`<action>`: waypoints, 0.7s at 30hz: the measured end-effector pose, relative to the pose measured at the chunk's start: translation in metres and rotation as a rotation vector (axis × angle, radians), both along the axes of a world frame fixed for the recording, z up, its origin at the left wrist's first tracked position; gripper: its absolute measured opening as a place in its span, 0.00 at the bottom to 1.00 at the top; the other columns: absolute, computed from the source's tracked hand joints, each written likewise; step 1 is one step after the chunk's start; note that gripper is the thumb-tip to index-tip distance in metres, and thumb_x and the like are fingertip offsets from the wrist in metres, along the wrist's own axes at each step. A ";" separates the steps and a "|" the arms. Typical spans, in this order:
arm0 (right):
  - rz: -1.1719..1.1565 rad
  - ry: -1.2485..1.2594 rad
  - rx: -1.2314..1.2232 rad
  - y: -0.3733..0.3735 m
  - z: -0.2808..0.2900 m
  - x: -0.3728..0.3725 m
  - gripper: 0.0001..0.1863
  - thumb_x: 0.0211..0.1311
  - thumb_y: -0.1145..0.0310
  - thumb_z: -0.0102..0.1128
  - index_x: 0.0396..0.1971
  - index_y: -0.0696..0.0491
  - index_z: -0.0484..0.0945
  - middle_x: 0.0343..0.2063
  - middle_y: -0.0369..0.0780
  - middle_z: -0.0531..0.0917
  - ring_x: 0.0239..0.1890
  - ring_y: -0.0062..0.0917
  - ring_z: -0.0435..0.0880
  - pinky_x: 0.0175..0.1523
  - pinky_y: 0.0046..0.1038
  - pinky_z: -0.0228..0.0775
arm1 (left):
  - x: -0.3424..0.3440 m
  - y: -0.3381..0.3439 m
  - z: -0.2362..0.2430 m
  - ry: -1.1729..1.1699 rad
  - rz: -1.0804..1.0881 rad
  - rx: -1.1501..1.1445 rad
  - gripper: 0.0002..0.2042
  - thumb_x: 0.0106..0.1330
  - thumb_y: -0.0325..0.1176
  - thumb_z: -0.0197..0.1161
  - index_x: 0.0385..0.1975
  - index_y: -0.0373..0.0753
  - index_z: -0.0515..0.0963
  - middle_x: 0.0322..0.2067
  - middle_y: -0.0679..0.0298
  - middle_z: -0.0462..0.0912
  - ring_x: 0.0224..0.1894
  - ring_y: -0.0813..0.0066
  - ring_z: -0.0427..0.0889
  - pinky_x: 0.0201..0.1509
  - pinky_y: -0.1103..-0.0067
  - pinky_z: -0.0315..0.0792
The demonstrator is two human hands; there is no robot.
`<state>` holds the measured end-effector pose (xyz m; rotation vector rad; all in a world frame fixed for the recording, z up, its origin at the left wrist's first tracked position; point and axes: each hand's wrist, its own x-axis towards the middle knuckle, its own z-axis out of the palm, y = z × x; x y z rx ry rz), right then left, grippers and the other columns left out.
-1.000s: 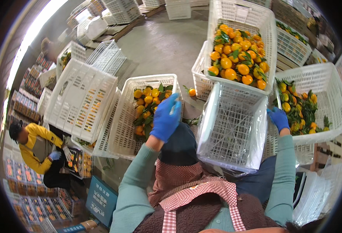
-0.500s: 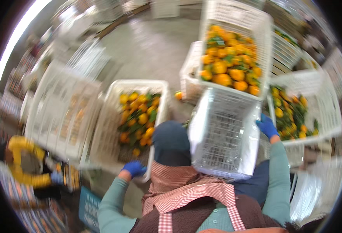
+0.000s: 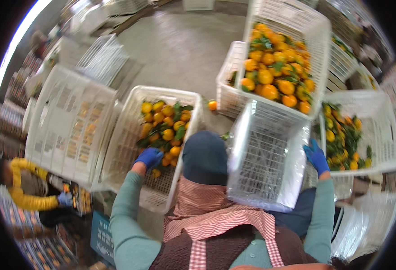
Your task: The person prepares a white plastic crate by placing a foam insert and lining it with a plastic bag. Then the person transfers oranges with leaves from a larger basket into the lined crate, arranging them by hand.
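My left hand (image 3: 149, 157), in a blue glove, is over the near part of a white plastic crate (image 3: 104, 168) of orange citrus fruit with green leaves (image 3: 164, 120). Its fingers are slightly bent beside the fruit, and I see nothing held in them. My right hand (image 3: 315, 157), also gloved in blue, is open with fingers apart at the right wall of a crate lined with clear plastic (image 3: 270, 148). No fruit shows inside this lined crate, which stands in front of me beside my knees. Whether the right fingers touch the liner is unclear.
Beyond the lined crate, a tilted white crate (image 3: 321, 54) holds more citrus. Another crate (image 3: 382, 121) with leafy fruit is at the right. One loose orange fruit (image 3: 212, 105) lies on the floor. A slatted white crate (image 3: 56, 108) stands left; a person in yellow sleeves (image 3: 31, 202) works beyond it.
My left hand has moved from the crate's near edge up and over the fruit. My right hand's fingers have spread at the liner's edge. The whole view has shifted slightly.
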<state>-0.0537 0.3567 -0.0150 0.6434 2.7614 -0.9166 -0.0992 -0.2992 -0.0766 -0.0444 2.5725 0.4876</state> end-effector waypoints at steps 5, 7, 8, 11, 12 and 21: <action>0.016 0.099 0.172 -0.018 -0.033 0.008 0.43 0.59 0.52 0.58 0.65 0.62 0.50 0.61 0.57 0.63 0.62 0.47 0.64 0.64 0.36 0.57 | -0.048 0.007 -0.055 0.409 0.422 0.250 0.14 0.60 0.37 0.55 0.43 0.38 0.76 0.40 0.48 0.79 0.44 0.50 0.78 0.48 0.66 0.72; 0.046 0.128 0.264 -0.022 -0.039 0.011 0.44 0.59 0.52 0.58 0.66 0.63 0.48 0.62 0.58 0.60 0.64 0.47 0.62 0.65 0.35 0.55 | -0.077 0.023 -0.073 0.559 0.345 0.440 0.16 0.60 0.35 0.57 0.47 0.40 0.75 0.42 0.51 0.80 0.47 0.52 0.78 0.49 0.66 0.72; 0.056 0.156 0.249 -0.023 -0.041 0.013 0.44 0.58 0.53 0.58 0.65 0.63 0.48 0.62 0.57 0.59 0.64 0.46 0.61 0.66 0.35 0.54 | -0.091 0.032 -0.082 0.469 0.322 0.390 0.18 0.59 0.33 0.58 0.50 0.40 0.73 0.45 0.50 0.78 0.48 0.53 0.77 0.50 0.67 0.72; 0.030 0.139 0.177 -0.023 -0.042 0.015 0.45 0.58 0.55 0.60 0.65 0.64 0.47 0.63 0.57 0.58 0.65 0.46 0.59 0.66 0.34 0.53 | -0.128 0.064 -0.101 0.300 0.175 0.181 0.25 0.57 0.30 0.59 0.57 0.39 0.67 0.54 0.46 0.70 0.53 0.51 0.74 0.54 0.68 0.70; 0.023 0.152 0.171 -0.023 -0.044 0.015 0.45 0.57 0.56 0.60 0.65 0.64 0.47 0.63 0.57 0.58 0.65 0.45 0.59 0.66 0.34 0.53 | -0.134 0.076 -0.106 0.269 0.080 0.041 0.29 0.56 0.30 0.60 0.60 0.39 0.63 0.58 0.43 0.65 0.56 0.49 0.71 0.57 0.67 0.68; -0.039 0.203 0.228 -0.033 -0.050 0.019 0.46 0.54 0.55 0.62 0.65 0.63 0.49 0.61 0.59 0.61 0.60 0.49 0.65 0.62 0.37 0.59 | -0.085 0.068 -0.111 0.480 0.212 -0.042 0.35 0.44 0.41 0.72 0.52 0.35 0.65 0.49 0.47 0.71 0.51 0.49 0.72 0.53 0.62 0.69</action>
